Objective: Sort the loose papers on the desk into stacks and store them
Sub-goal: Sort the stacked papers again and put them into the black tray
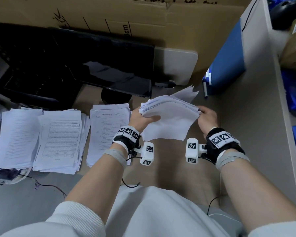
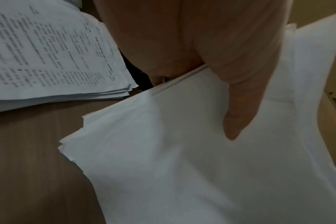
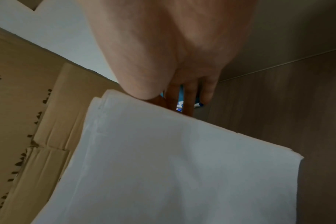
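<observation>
Roughly four paper stacks (image 1: 167, 117) — two hands (image 1: 142, 119).

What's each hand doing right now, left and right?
Left hand: closed on the left edge of the blank paper stack, thumb on top.
Right hand: closed on the same stack's right edge.

Wooden desk (image 1: 232, 134) bears three paper stacks (image 1: 58, 141), monitor (image 1: 109, 72).

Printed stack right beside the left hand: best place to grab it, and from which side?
Probably the near short edge of the printed stack, approached from the person's side: it lies flat on the desk, that edge is unobstructed, and another stack crowds its left.
</observation>
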{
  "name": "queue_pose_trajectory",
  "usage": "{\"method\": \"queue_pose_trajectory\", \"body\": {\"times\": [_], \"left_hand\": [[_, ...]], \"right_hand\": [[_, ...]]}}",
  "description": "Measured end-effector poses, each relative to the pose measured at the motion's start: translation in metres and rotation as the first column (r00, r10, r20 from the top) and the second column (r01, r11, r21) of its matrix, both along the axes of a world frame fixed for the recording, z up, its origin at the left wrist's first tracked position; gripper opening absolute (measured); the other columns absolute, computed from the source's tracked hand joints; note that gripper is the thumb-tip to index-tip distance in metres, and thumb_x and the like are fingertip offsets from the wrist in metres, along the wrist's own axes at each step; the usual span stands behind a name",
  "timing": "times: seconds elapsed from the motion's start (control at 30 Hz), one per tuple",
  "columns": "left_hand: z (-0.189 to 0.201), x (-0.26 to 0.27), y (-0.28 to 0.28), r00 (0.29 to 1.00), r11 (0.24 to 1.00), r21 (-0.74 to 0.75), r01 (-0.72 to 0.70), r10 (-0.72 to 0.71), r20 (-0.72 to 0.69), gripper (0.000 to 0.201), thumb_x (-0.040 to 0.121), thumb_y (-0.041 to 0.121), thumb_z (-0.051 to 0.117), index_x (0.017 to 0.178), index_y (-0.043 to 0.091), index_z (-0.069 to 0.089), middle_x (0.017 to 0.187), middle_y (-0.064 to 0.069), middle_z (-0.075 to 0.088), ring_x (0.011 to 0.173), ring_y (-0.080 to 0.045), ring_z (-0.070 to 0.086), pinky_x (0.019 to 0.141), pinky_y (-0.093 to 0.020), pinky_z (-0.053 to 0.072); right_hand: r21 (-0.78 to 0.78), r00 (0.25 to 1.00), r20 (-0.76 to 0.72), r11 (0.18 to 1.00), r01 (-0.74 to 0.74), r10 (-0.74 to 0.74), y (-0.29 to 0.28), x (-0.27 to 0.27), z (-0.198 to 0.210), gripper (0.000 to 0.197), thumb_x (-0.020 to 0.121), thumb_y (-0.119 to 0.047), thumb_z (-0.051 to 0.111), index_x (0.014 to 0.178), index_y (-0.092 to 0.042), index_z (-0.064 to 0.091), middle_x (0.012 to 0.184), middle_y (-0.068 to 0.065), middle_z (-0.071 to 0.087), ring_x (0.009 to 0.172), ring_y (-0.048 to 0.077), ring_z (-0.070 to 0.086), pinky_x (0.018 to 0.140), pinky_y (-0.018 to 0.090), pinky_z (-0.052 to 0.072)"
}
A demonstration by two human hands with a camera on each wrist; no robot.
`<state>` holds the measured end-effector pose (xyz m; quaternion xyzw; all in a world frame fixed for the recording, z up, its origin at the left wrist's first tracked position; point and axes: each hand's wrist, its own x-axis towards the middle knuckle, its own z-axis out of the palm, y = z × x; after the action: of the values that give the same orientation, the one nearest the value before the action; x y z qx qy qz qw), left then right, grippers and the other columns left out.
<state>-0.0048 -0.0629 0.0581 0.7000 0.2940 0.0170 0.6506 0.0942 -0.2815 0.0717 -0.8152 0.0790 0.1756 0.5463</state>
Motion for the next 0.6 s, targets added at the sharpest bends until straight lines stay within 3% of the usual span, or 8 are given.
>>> {"method": "queue_pose_trajectory", "body": {"times": [0.13, 0.2, 0.27, 0.37, 0.4, 0.5, 0.57, 0.6], "left_hand": [[-0.004, 0.002, 0.002, 0.999, 0.997, 0.049, -0.051, 0.052, -0.017, 0.016, 0.079, 0.008, 0.082, 0.082, 0.018, 0.069, 0.078, 0.001, 0.068, 0.068, -0.005, 0.065, 0.064, -0.023, 0.052], [-0.007, 0.001, 0.002, 0.995, 0.996, 0.032, -0.087, 0.088, -0.035, 0.016, 0.080, 0.011, 0.082, 0.082, 0.021, 0.069, 0.087, -0.005, 0.071, 0.079, -0.016, 0.067, 0.076, -0.038, 0.056], [-0.010, -0.003, 0.002, 0.994, 0.996, 0.014, -0.094, 0.094, -0.052, 0.018, 0.077, 0.014, 0.085, 0.086, 0.021, 0.071, 0.097, -0.011, 0.073, 0.090, -0.026, 0.070, 0.085, -0.043, 0.056], [-0.014, -0.007, 0.005, 0.995, 1.000, 0.009, -0.019, 0.020, -0.099, 0.023, 0.076, 0.009, 0.085, 0.092, 0.014, 0.070, 0.092, -0.005, 0.072, 0.086, -0.018, 0.069, 0.076, -0.025, 0.056], [-0.014, -0.007, 0.006, 0.993, 0.999, 0.037, 0.024, -0.020, -0.120, 0.021, 0.077, 0.006, 0.083, 0.090, 0.013, 0.068, 0.084, 0.001, 0.068, 0.077, -0.009, 0.066, 0.067, -0.015, 0.052], [-0.011, -0.003, 0.008, 0.984, 0.997, 0.055, 0.061, -0.051, -0.168, 0.024, 0.068, 0.003, 0.081, 0.076, 0.016, 0.062, 0.074, 0.004, 0.060, 0.068, -0.012, 0.059, 0.059, -0.018, 0.046], [-0.011, -0.002, 0.010, 0.985, 1.000, 0.013, -0.023, 0.024, -0.172, 0.021, 0.054, 0.009, 0.072, 0.072, 0.016, 0.063, 0.075, -0.002, 0.061, 0.073, -0.022, 0.058, 0.064, -0.031, 0.047], [-0.011, 0.000, 0.010, 0.981, 0.996, -0.009, -0.084, 0.081, -0.175, 0.021, 0.052, 0.010, 0.069, 0.072, 0.014, 0.065, 0.075, -0.004, 0.062, 0.073, -0.024, 0.058, 0.065, -0.035, 0.047]], "right_hand": [[-0.023, 0.998, 0.006, 0.998, 0.057, -0.057, -0.002, 0.003, -0.003, 0.032, 0.094, -0.009, 0.057, 0.116, -0.031, 0.066, 0.117, -0.006, 0.067, 0.112, 0.019, 0.061, 0.093, 0.034, 0.049], [-0.032, 1.000, -0.024, 0.999, -0.016, 0.016, -0.003, -0.001, -0.008, 0.057, 0.091, 0.002, 0.059, 0.138, -0.028, 0.050, 0.133, -0.006, 0.059, 0.124, 0.016, 0.053, 0.104, 0.037, 0.044], [-0.068, 0.984, -0.087, 0.984, -0.163, 0.157, -0.004, -0.010, -0.015, 0.073, 0.084, 0.009, 0.064, 0.145, -0.022, 0.040, 0.127, -0.006, 0.055, 0.117, 0.015, 0.051, 0.097, 0.033, 0.046], [-0.152, 0.951, -0.215, 0.955, -0.256, 0.221, -0.001, -0.019, -0.031, 0.052, 0.076, 0.005, 0.070, 0.122, -0.007, 0.051, 0.093, 0.004, 0.060, 0.086, 0.029, 0.060, 0.063, 0.030, 0.050], [-0.144, 0.944, -0.263, 0.959, -0.245, 0.201, 0.003, -0.020, -0.033, 0.043, 0.074, -0.003, 0.075, 0.113, -0.005, 0.055, 0.090, 0.009, 0.062, 0.082, 0.031, 0.062, 0.063, 0.034, 0.053], [-0.167, 0.914, -0.388, 0.966, -0.196, 0.118, 0.011, -0.014, -0.043, 0.041, 0.078, -0.022, 0.079, 0.114, -0.008, 0.063, 0.114, 0.017, 0.065, 0.100, 0.033, 0.063, 0.094, 0.044, 0.050], [-0.119, 0.922, -0.368, 0.977, -0.177, 0.122, 0.015, -0.007, -0.046, 0.046, 0.076, -0.019, 0.079, 0.118, -0.012, 0.063, 0.120, 0.014, 0.063, 0.113, 0.036, 0.060, 0.101, 0.049, 0.048], [-0.089, 0.928, -0.350, 0.981, -0.171, 0.130, 0.017, -0.004, -0.045, 0.037, 0.073, -0.016, 0.079, 0.107, -0.013, 0.066, 0.113, 0.012, 0.066, 0.111, 0.036, 0.062, 0.099, 0.049, 0.049]]}}
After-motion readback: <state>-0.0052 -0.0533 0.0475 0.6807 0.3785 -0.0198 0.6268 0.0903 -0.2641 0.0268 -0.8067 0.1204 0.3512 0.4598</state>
